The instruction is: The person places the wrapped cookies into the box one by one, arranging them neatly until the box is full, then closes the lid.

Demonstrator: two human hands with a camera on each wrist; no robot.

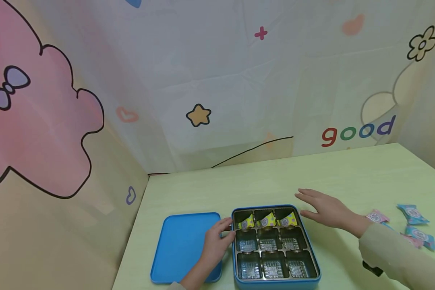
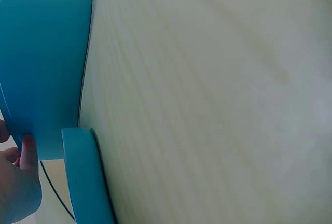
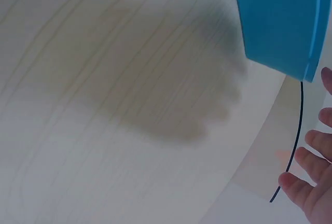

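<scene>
A blue tin (image 1: 278, 285) stands on the table with a dark divided tray inside. Three yellow wrapped candies (image 1: 268, 220) sit in its back row, one per compartment; the middle and front rows hold none. My left hand (image 1: 216, 240) touches the tin's left side near the back, its fingers at the rim; the left wrist view shows this hand (image 2: 21, 187) against the blue wall (image 2: 46, 53). Just off the tin's back right corner, my right hand (image 1: 328, 207) hovers with fingers extended and nothing held. In the right wrist view its fingers (image 3: 296, 187) are spread below the tin (image 3: 282, 22).
The blue lid (image 1: 185, 249) lies flat on the table left of the tin, partly behind my left forearm. Blue candies (image 1: 413, 214) and pink candies (image 1: 378, 216) lie loose at the right, some hidden by my right sleeve. A printed curtain (image 1: 232, 88) hangs behind the table.
</scene>
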